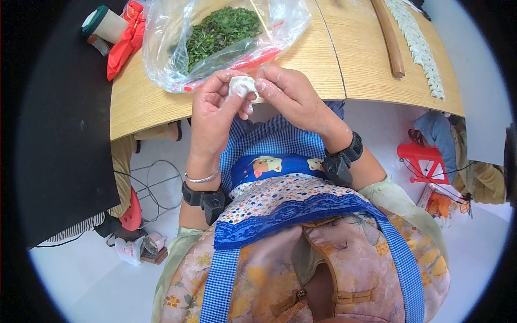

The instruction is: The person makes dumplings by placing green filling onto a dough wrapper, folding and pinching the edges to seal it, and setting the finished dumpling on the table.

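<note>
A small piece of white dough [242,85] is held up between my two hands, just above the table's front edge. My left hand [218,105] is closed round its left side, with the thumb against it. The fingertips of my right hand [288,97] are pinched at its right edge. White flour or dough marks the fingers of both hands. Right behind them, chopped green leaves [223,32] lie in a clear plastic bag [161,59] with red parts, and a thin stick leans in it.
On the wooden table [355,64], a wooden rolling pin [389,40] and a long row of white dough pieces [420,48] lie at the right. A red packet [126,46] and a green-rimmed container [105,24] are at the upper left. A red stool [425,161] stands below right.
</note>
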The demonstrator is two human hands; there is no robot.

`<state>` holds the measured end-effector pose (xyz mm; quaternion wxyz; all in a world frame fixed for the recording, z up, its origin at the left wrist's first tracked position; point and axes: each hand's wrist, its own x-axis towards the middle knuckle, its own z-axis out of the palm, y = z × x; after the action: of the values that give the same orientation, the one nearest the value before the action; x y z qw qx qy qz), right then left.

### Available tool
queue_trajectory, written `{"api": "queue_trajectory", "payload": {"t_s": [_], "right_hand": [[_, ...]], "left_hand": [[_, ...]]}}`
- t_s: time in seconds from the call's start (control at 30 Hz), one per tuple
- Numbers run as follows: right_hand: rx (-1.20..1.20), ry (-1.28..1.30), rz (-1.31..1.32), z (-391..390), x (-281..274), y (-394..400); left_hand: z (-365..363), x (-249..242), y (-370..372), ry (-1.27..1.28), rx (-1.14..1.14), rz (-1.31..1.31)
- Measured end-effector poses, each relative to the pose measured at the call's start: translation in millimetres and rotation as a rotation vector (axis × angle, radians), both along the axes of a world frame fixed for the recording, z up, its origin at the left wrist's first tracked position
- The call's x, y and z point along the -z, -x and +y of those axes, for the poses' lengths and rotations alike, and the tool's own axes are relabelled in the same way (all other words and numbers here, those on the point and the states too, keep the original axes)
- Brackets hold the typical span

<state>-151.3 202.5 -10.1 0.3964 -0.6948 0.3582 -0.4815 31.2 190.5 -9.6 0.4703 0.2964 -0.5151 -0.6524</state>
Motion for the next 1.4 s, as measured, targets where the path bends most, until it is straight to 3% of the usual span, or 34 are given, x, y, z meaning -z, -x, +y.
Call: {"api": "queue_trajectory", "payload": {"t_s": [0.2, 0.53, 0.6, 0.73, 1.0, 1.4], "right_hand": [[0.081, -0.09, 0.01, 0.5, -1.5, 2.3], [0.061, -0.131, 0.046, 4.4, -6.7, 0.6], [0.03, -0.236, -0.174, 6.3, -9.1, -1.7], [-0.034, -0.157, -0.278, 4.4, -4.0, -6.6], [0.035, -0.054, 0.067, 1.9, -6.6, 0.9], [0.137, 0.076, 0.148, 2.4, -11.0, 0.1]], "left_hand": [[2.4, -4.8, 5.0, 0.156, -0.107, -0.196], [5.4, -3.8, 3.4, 0.181, -0.214, -0.202], [5.2, -3.1, 3.6, 0.218, -0.229, -0.203], [3.6, 0.6, 2.5, 0.243, -0.199, -0.264], [7.3, -5.6, 5.4, 0.177, -0.134, -0.149], [3.4, -0.4, 3.9, 0.211, -0.086, -0.143]]}}
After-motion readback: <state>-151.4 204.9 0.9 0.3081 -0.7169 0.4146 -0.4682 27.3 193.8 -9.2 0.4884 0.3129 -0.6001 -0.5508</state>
